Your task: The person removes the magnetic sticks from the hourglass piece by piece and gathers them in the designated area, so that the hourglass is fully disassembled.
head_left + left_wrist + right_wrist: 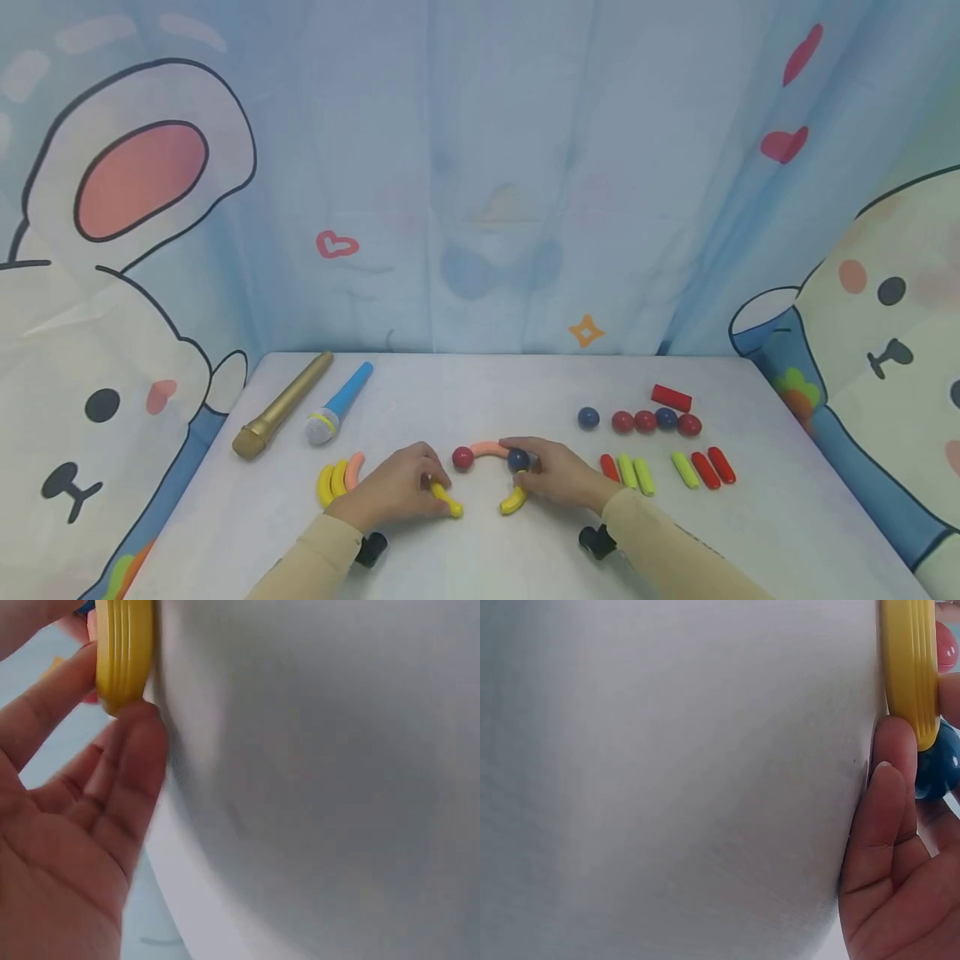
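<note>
My left hand (397, 487) pinches a yellow curved rod (447, 502) by its sides, low over the white table. In the left wrist view, this grooved yellow rod (124, 652) lies between the fingertips. My right hand (562, 473) holds a second yellow curved rod (513, 502), whose upper end meets a dark blue ball (518, 460). The right wrist view shows that rod (909, 667) against the blue ball (939, 765), fingers on both sides. A salmon curved rod (489, 449) bridges from a red ball (462, 458) towards the blue one; right fingers partly cover its end.
Left of my left hand lie more yellow curved rods (331, 483) and a salmon one (354, 471). Behind are a gold microphone (283, 407) and a blue one (341, 402). Rightward sit several balls (645, 422), red and green straight rods (705, 470) and a red block (671, 397).
</note>
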`<move>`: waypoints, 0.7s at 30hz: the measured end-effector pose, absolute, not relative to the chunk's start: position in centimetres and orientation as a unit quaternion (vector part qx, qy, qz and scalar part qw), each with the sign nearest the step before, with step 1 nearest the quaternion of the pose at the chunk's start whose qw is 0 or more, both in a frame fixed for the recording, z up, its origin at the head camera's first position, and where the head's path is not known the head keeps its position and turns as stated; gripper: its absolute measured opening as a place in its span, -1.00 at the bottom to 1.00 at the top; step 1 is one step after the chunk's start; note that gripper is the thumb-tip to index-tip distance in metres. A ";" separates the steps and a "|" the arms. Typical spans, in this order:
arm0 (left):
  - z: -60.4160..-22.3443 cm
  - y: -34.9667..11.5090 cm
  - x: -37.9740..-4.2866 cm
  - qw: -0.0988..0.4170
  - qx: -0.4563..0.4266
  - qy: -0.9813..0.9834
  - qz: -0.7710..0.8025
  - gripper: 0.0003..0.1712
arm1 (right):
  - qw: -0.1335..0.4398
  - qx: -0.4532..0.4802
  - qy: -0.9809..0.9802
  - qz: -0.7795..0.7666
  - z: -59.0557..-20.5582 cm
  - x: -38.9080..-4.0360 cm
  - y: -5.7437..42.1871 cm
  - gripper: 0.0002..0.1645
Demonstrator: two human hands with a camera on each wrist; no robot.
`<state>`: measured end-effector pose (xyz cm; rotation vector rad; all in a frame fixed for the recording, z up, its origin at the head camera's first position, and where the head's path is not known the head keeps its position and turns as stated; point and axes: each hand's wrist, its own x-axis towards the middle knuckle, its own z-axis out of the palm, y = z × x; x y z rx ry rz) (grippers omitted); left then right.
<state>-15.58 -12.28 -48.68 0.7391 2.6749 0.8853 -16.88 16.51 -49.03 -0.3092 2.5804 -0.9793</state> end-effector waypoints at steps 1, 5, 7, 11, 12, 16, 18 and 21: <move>-48.7 -12.4 -15.6 0.111 0.250 0.916 0.293 -0.69 | 0.181 -0.106 0.914 -0.348 -49.0 -16.9 16.5 -0.28; -48.9 -12.2 -15.3 0.107 0.249 0.924 0.268 -0.72 | 0.180 -0.101 0.914 -0.348 -48.8 -16.8 16.5 -0.29; -49.0 -12.1 -15.1 0.111 0.249 0.924 0.269 -0.74 | 0.179 -0.102 0.913 -0.351 -48.8 -16.8 16.5 -0.29; -49.0 -12.3 -14.8 0.115 0.248 0.920 0.280 -0.76 | 0.179 -0.105 0.912 -0.354 -49.0 -16.8 16.5 -0.29; -48.9 -12.5 -14.8 0.111 0.253 0.918 0.283 -0.76 | 0.180 -0.106 0.911 -0.356 -49.0 -16.8 16.6 -0.29; -48.8 -14.0 -15.0 0.101 0.265 0.914 0.292 -0.73 | 0.183 -0.113 0.908 -0.359 -49.2 -16.9 16.7 -0.28; -48.7 -14.8 -15.2 0.098 0.264 0.914 0.291 -0.72 | 0.182 -0.116 0.908 -0.360 -49.3 -16.9 16.8 -0.28; -48.6 -15.8 -15.4 0.093 0.257 0.921 0.278 -0.71 | 0.180 -0.116 0.908 -0.359 -49.2 -16.9 16.7 -0.29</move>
